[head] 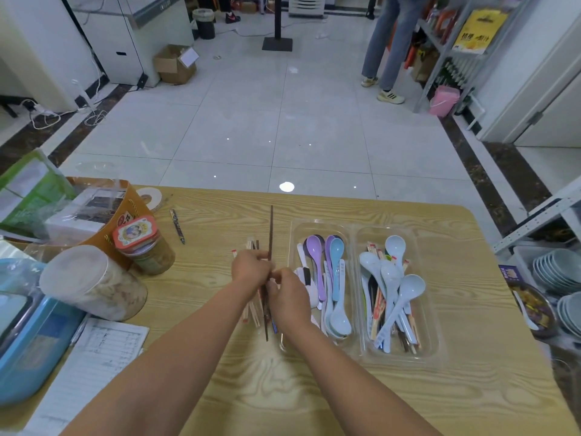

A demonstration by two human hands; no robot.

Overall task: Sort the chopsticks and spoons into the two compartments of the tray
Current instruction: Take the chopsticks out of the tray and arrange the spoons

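A clear two-compartment tray [354, 234] lies on the wooden table right of centre. Its left compartment holds purple and blue spoons [333, 278]. The right compartment holds pale blue spoons [393, 278] mixed with several chopsticks [377, 313]. Left of the tray my left hand [251, 267] grips a bundle of chopsticks [253, 313]; one dark chopstick [271, 228] sticks out far beyond the fingers. My right hand [289, 297] touches the same bundle from the right, pinching it just beside the left hand. The middle of the bundle is hidden by both hands.
Jars [94, 283] and an orange-lidded tub [143, 243] stand at the table's left, with a pen [177, 226] and papers [94, 366]. Stacked bowls [559, 269] sit off the right edge. A person's legs [390, 45] stand far across the tiled floor.
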